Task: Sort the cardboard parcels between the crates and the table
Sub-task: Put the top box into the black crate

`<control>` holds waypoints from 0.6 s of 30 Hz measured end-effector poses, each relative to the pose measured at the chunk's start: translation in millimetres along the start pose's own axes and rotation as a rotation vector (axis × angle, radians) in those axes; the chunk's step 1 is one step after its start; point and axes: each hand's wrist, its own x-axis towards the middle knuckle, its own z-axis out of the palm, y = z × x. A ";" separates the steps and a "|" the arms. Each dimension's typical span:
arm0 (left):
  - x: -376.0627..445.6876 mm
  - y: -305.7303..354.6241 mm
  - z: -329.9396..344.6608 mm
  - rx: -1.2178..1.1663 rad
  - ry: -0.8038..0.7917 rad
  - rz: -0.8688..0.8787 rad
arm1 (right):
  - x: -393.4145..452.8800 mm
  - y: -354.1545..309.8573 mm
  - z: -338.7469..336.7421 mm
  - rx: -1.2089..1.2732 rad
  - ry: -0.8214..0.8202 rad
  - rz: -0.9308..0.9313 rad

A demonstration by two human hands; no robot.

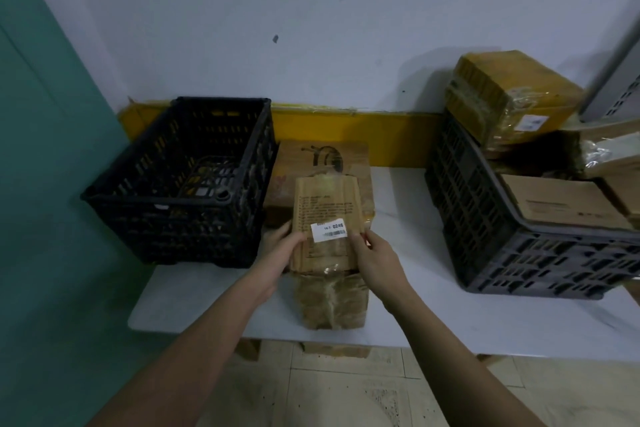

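Observation:
A tape-wrapped cardboard parcel [327, 204] with a white barcode label is held over the middle of the white table [450, 315]. My left hand [282, 250] grips its left edge and my right hand [372, 255] pinches its right edge near the label. Beneath it lies another taped parcel [332, 302] at the table's front, and behind it a larger box [322, 156] printed with a bee. An empty black crate [180, 180] stands at the left. A dark crate [512, 236] at the right holds several parcels [512, 94], stacked above its rim.
A yellow board [381, 128] runs along the white wall behind the table. A teal wall is at the left. A grey panel [620, 80] leans in at the top right. Brown boxes [332, 350] show under the table on the tiled floor.

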 end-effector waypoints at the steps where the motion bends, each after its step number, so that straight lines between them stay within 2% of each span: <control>1: 2.1 1.7 1.1 0.001 0.065 0.044 | -0.7 0.0 2.7 -0.061 0.008 -0.027; 4: 5.1 1.6 7.9 0.158 0.222 0.116 | -2.5 3.2 15.9 -0.156 0.059 -0.116; 6: 5.7 1.9 13.6 0.299 0.239 0.134 | -1.4 6.8 24.0 -0.137 0.083 -0.151; 9: 8.9 9.8 21.6 0.489 0.238 0.041 | 1.8 8.1 30.1 -0.159 0.068 -0.152; 13: 22.1 21.1 28.0 0.626 0.256 -0.085 | -1.4 6.1 39.5 -0.136 -0.036 -0.232; 18: 33.1 19.8 16.8 0.672 0.268 -0.172 | -0.3 14.8 42.5 -0.312 -0.189 -0.269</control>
